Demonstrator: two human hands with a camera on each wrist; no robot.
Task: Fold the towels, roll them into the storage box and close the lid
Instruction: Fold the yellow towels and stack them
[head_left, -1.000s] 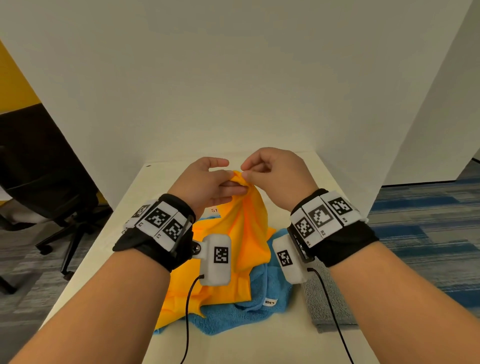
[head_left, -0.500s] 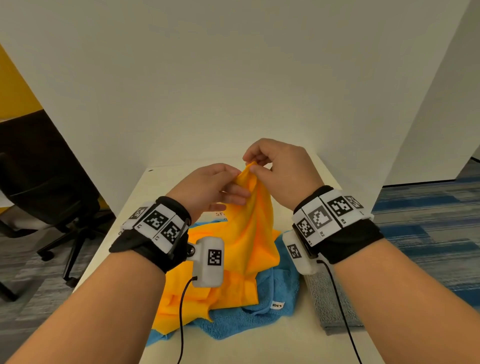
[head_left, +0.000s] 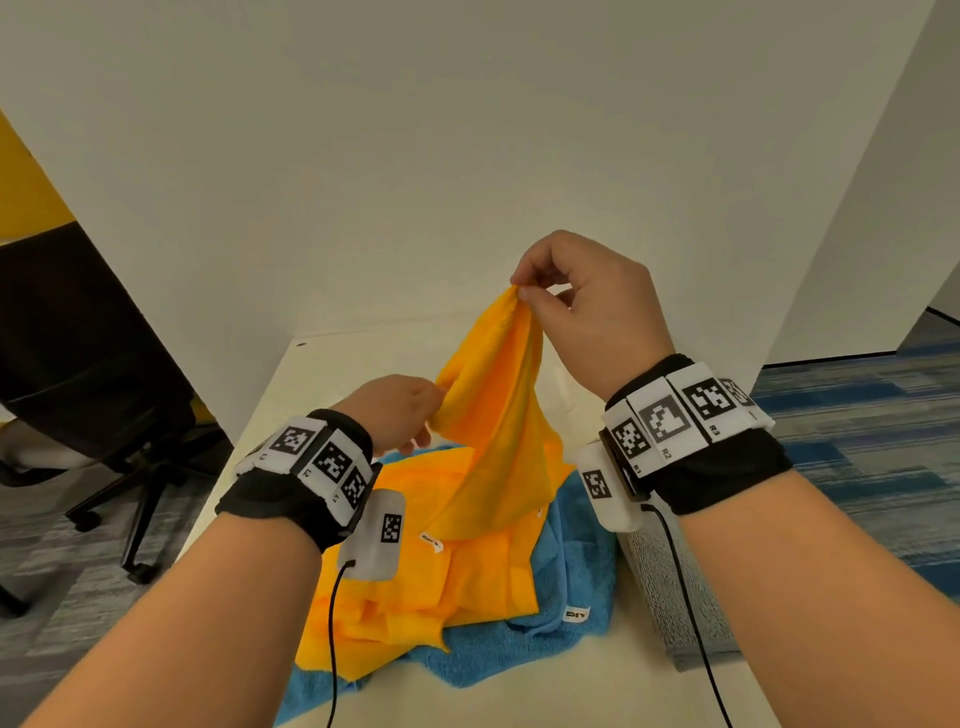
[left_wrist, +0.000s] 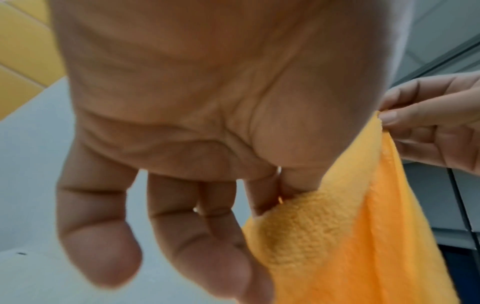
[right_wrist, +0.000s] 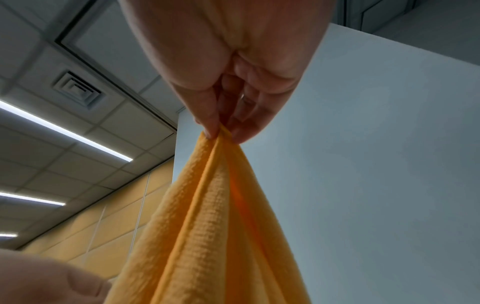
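Towel (head_left: 498, 415) pinched up off the table (head_left: 519, 691) with both my hands, orange one.

My right hand (head_left: 592, 312) has a corner squeezed between thumb and fingertips (right_wrist: 211, 123), held up high at the far side, so the cloth hangs down in a long fold. My left hand (head_left: 395, 410) sits lower and to the left, thumb and forefinger pinching the edge of that same towel, other fingers (left_wrist: 103, 236) just hanging loose. The rest of it is still bunched on the table on top of a blue towel (head_left: 571, 587), and a grey towel (head_left: 660, 587) lies just to the right of that one.
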